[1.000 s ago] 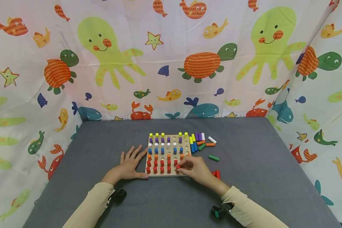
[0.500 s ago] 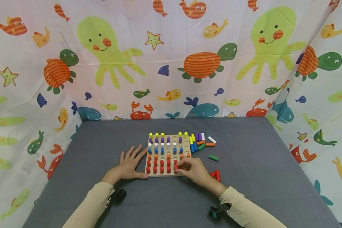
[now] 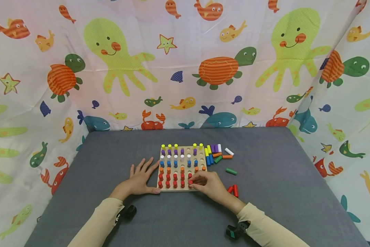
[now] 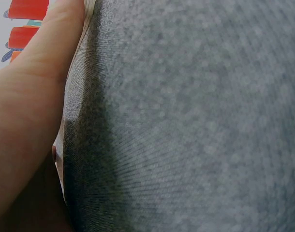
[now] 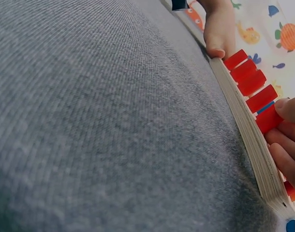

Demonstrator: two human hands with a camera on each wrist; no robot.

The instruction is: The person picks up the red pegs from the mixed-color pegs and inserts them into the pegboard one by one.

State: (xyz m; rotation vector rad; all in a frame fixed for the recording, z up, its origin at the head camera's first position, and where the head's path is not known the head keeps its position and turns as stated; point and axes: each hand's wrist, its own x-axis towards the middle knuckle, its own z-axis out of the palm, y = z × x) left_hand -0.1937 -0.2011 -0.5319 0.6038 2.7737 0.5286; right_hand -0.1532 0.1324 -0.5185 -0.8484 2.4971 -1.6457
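A wooden pegboard (image 3: 172,191) lies on the table, bearing rows of upright pegs in yellow, purple, white, blue, orange and red. My right hand (image 3: 214,187) pinches a red peg (image 3: 190,182) between thumb and fingers at the front row. In the right wrist view this red peg (image 5: 268,119) stands in line with the other front-row pegs, its lower end right at the board. My left hand (image 3: 138,180) lies spread on the table, a fingertip and the thumb at the board's left edge. The left wrist view shows mostly cloth and part of the left thumb (image 4: 55,38).
Loose red pegs (image 3: 235,190) lie right of the right hand. A green peg (image 3: 231,171) lies farther back. Beside the board's back right corner are several loose pegs, among them a blue one (image 3: 211,160) and a white one (image 3: 229,151). A patterned curtain (image 3: 178,51) hangs behind the table.
My right hand has shifted slightly left, bringing the red peg from a tilt to upright in the front row. More of the loose red pegs shows now. The left hand has stayed still.
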